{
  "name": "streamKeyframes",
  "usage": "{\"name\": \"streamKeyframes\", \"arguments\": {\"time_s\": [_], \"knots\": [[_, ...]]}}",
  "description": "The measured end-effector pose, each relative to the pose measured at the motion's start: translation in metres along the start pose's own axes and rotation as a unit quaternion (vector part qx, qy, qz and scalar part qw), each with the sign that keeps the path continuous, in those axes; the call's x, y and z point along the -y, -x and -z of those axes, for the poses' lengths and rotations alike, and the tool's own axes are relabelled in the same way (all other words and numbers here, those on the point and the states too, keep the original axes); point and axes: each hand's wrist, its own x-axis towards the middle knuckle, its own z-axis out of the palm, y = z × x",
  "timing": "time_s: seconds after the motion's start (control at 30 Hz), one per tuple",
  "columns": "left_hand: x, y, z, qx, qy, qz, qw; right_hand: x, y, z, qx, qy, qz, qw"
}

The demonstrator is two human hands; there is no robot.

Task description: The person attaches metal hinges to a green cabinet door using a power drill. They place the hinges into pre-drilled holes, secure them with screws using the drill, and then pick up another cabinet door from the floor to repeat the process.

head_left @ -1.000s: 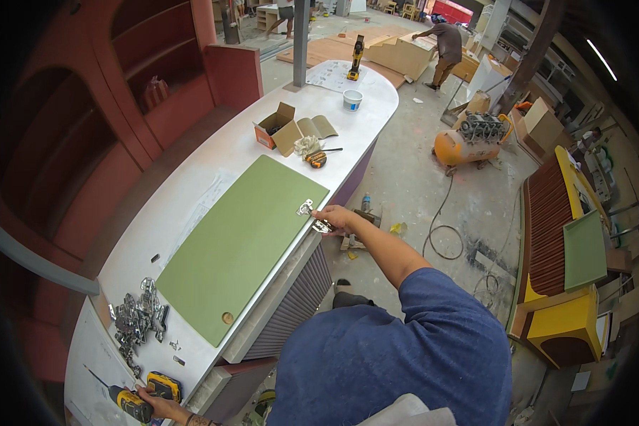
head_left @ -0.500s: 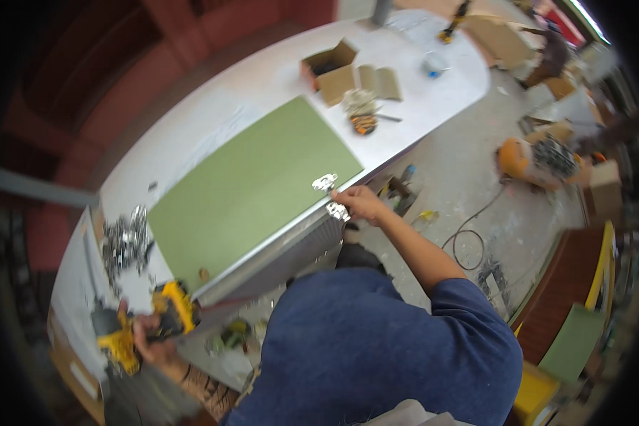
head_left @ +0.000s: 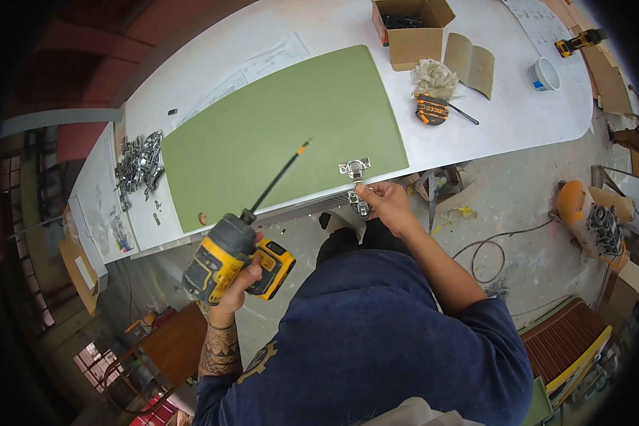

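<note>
My left hand is wrapped round the grip of a yellow and black cordless impact driver. Its long driver bit points up and to the right, over a flat green panel. At the panel's near right corner, my right hand pinches a shiny metal cabinet hinge between thumb and fingers. One end of the hinge lies over the green face, while the other hangs past the near edge. The bit's tip is apart from the hinge. Near the panel's left corner shows a round brown spot.
The white table bears a heap of metal hinges left of the panel. Right of it are an open cardboard box, a tape measure, a crumpled cloth and a white tub. A second power tool lies farther right.
My left hand has brought the driver from beside the hinge heap rightward to the panel's near edge, bit raised. My right hand still holds the hinge at the corner. The whole view has shifted.
</note>
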Motion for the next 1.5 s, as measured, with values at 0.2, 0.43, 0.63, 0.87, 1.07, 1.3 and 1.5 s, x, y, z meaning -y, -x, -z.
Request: {"name": "streamKeyframes", "arguments": {"time_s": [0.2, 0.43, 0.63, 0.87, 1.07, 1.3, 1.5], "knots": [[-0.003, -0.002, 0.003, 0.060, -0.158, 0.003, 0.986, 0.008, 0.007, 0.002, 0.003, -0.041, 0.020, 0.999], [-0.042, -0.015, -0.004, 0.103, -0.307, -0.024, 0.946, 0.009, 0.007, 0.003, 0.002, -0.037, 0.005, 0.999], [-0.060, -0.020, -0.011, 0.130, -0.387, -0.059, 0.911, 0.007, 0.004, 0.006, 0.019, -0.045, -0.005, 0.999], [-0.073, -0.026, -0.014, 0.148, -0.434, -0.083, 0.885, 0.005, 0.002, 0.007, 0.019, -0.037, -0.016, 0.999], [-0.085, -0.029, -0.018, 0.154, -0.465, -0.081, 0.868, 0.009, 0.003, 0.007, 0.024, -0.030, -0.015, 0.999], [-0.096, -0.038, -0.028, 0.191, -0.490, -0.063, 0.848, 0.005, 0.000, 0.008, 0.024, -0.038, -0.017, 0.999], [-0.096, -0.043, -0.032, 0.204, -0.515, -0.071, 0.829, 0.001, 0.000, 0.008, 0.014, -0.039, 0.003, 0.999]]}}
